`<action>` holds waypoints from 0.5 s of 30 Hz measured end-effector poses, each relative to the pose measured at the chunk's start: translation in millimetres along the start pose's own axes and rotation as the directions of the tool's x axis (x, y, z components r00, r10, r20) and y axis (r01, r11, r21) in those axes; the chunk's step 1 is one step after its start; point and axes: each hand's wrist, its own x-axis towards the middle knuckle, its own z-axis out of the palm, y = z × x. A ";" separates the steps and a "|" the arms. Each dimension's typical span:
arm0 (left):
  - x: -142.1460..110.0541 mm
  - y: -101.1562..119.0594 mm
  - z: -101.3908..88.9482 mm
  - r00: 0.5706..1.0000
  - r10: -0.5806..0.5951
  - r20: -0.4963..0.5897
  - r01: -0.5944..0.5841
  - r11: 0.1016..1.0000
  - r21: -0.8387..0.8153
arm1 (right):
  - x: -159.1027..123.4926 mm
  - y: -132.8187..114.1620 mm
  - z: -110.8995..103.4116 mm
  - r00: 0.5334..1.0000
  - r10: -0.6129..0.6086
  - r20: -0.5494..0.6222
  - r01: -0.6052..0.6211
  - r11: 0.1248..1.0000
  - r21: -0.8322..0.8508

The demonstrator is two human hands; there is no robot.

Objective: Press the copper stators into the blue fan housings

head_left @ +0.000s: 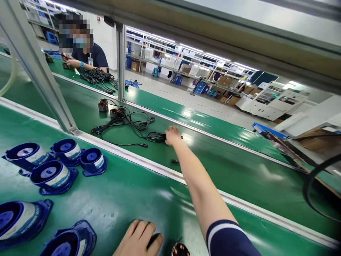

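My right hand [173,135] reaches across to the sunken green belt, its fingers closed round a bundled black cable [157,136]. Other black cables [109,125] lie looped to its left, trailing from two copper-wound stators [114,113] [103,105]. A loose cable end with a black connector [174,161] lies below my right wrist. At the bottom edge, my left hand [141,237] rests on the green worktop [114,199], fingers extended and thumb apart. Just right of it, a copper winding [180,249] is partly cut off by the frame.
Several blue round housings with labels [52,176] stand at left on the worktop. A metal post [39,67] and a white rail [149,165] border the belt. Across it, a co-worker [90,57] handles something beside a heap of black cables [99,78].
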 end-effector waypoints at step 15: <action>1.6 4.4 -13.7 0.926 -0.125 0.357 0.205 0.959 -0.196 | -73.9 -14.9 -46.6 0.872 -0.323 0.367 0.164 0.900 0.404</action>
